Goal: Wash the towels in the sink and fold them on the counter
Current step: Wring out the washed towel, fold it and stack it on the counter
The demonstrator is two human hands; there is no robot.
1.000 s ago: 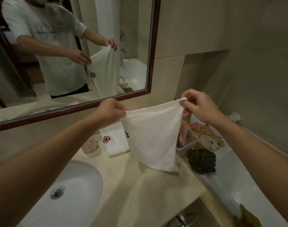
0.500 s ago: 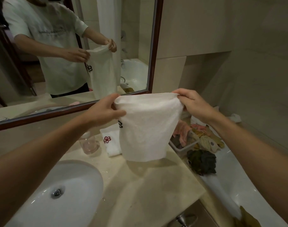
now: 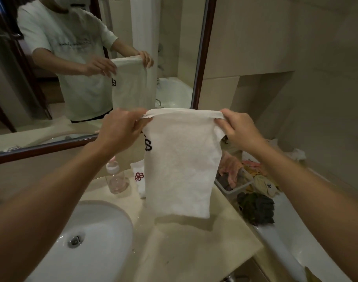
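Note:
A white towel (image 3: 180, 165) with a dark flower mark hangs in the air above the beige counter (image 3: 196, 247), folded over along its top edge. My left hand (image 3: 121, 129) pinches its top left corner and my right hand (image 3: 238, 129) pinches the top right one. Its lower edge floats just above the counter. Behind it, a folded white towel (image 3: 138, 178) with a red flower mark lies against the wall. The white sink (image 3: 86, 241) is at the lower left, and I see no water in it.
A clear bottle (image 3: 116, 178) with a pink-and-white cap stands by the sink's far rim. A plastic bin (image 3: 234, 189) of coloured cloths sits to the right, with a dark cloth (image 3: 256, 208) and a yellowish cloth (image 3: 265, 185) beside it. A mirror (image 3: 92, 58) covers the wall ahead.
The towel hung as a slanted triangle between my spread hands. Now it is doubled over into a narrower rectangle hanging straight, and my hands hold it closer together.

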